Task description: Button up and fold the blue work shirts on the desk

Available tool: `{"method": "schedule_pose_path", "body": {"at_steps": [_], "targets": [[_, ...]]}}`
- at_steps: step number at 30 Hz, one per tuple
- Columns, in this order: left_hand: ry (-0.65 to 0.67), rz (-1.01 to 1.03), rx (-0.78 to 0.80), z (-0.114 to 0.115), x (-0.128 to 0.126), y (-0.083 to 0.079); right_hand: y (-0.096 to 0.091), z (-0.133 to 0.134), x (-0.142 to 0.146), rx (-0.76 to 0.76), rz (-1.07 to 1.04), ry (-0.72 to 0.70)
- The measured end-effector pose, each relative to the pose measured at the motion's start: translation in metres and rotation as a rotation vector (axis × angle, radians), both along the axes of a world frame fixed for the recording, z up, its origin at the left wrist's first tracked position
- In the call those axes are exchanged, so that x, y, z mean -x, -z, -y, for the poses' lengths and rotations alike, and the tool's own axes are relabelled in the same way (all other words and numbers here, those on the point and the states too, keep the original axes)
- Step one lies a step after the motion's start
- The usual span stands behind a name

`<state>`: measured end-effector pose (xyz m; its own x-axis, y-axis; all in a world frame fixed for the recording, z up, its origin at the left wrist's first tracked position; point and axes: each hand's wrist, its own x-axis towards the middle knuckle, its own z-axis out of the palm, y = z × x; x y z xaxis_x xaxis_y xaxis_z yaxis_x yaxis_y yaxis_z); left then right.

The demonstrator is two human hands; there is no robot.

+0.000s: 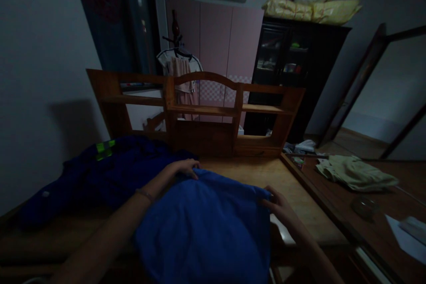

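A bright blue cloth (206, 226) lies spread over the wooden desk (293, 186) in front of me. My left hand (183, 168) rests on its far left corner, fingers curled over the fabric edge. My right hand (279, 206) grips the far right corner, fingers closed on the cloth. A thin bracelet circles my left wrist. To the left lies a dark blue garment (100, 173) with yellow-green reflective patches (104, 149).
A wooden shelf unit (199, 111) stands at the desk's back edge. To the right a lower table holds a pale green cloth (356, 173), a glass dish (364, 206) and papers (404, 235). Behind stand a pink wardrobe (219, 44) and a black cabinet (293, 66).
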<state>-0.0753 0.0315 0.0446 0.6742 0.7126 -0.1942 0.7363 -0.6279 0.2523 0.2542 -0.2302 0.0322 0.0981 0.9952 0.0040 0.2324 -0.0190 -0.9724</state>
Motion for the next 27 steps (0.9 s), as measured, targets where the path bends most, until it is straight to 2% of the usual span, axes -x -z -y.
{"method": "schedule_pose_path", "body": {"at_steps": [3,6,8,11,14,16,19,22,25,27], "targets": [[0.069,-0.047,0.057,0.005,-0.013,-0.009,-0.004,0.027,-0.001,-0.019,0.040,-0.077],[0.146,-0.017,0.070,0.013,-0.038,-0.027,-0.005,0.049,-0.008,-0.003,0.075,-0.113],[0.163,0.066,-0.059,0.019,-0.063,-0.043,-0.005,0.058,-0.016,0.004,0.079,-0.105],[0.130,0.205,-0.381,0.030,-0.120,-0.066,-0.009,0.063,-0.032,-0.009,0.079,-0.021],[0.104,0.296,-0.690,0.044,-0.192,-0.081,-0.011,0.064,-0.056,-0.039,0.187,0.161],[0.079,0.362,-0.778,0.055,-0.243,-0.085,-0.008,0.065,-0.076,-0.059,0.342,0.340],[0.075,0.415,-0.791,0.069,-0.310,-0.085,0.005,0.074,-0.111,-0.068,0.578,0.553],[0.072,0.471,-0.770,0.080,-0.366,-0.079,0.021,0.089,-0.147,-0.018,0.763,0.662],[0.023,0.530,-0.663,0.097,-0.403,-0.059,0.035,0.105,-0.176,-0.024,0.844,0.694],[0.045,0.511,-0.562,0.114,-0.412,-0.037,0.041,0.113,-0.186,-0.095,0.870,0.712]]}}
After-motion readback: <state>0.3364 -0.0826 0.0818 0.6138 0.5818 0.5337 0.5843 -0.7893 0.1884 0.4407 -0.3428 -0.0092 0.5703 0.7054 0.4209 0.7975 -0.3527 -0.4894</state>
